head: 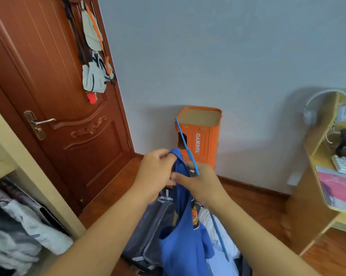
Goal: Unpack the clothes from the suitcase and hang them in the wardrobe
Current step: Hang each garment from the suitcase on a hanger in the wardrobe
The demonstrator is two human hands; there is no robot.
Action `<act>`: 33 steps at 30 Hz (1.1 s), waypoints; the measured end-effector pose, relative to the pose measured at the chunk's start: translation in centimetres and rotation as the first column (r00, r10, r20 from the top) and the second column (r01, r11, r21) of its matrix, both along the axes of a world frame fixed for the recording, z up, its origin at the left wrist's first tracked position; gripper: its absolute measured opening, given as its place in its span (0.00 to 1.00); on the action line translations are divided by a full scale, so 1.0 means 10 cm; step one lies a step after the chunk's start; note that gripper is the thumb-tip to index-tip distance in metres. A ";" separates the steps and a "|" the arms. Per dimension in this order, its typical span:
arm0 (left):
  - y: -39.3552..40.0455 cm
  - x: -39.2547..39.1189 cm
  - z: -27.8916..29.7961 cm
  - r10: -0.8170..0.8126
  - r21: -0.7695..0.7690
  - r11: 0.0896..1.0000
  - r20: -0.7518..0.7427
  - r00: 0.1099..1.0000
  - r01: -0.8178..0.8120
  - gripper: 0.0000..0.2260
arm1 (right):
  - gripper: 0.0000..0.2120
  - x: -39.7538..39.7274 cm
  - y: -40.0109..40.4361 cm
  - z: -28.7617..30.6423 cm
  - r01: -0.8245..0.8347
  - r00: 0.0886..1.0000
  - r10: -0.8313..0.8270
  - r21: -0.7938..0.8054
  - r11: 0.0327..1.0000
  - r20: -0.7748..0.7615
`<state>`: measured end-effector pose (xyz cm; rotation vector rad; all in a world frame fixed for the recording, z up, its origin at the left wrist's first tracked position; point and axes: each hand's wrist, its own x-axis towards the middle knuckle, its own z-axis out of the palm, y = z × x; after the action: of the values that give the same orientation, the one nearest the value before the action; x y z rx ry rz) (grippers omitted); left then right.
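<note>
Blue shirt and blue hanger pinched in both hands' grip, over wooden floor; brown door left, bench right.

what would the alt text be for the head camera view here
Both hands hold up a blue t-shirt with a blue hanger: the left hand grips the collar, the right hand holds the hanger. Below lies an open suitcase; the wardrobe stands left, an orange box behind.
</note>
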<state>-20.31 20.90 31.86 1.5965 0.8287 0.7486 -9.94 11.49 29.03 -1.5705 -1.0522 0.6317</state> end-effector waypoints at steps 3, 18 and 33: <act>0.00 -0.03 -0.05 0.026 -0.093 0.995 0.031 0.999 -0.023 0.10 | 0.14 -0.01 -0.02 -0.11 0.125 0.992 -0.125 0.001 0.992 0.035; 0.66 0.17 0.40 0.201 0.544 0.817 -0.582 0.788 0.193 0.11 | 0.20 0.99 -0.42 0.49 0.039 0.994 -0.034 0.044 0.998 -0.099; 0.30 0.26 0.44 0.218 0.621 0.741 -0.581 0.784 0.255 0.18 | 0.18 0.56 -0.41 0.58 -0.062 0.968 0.111 -0.216 0.974 0.224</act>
<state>-17.74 23.88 36.29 2.6141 1.0730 0.5087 -4.30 7.37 34.86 -1.8224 -1.2701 0.6425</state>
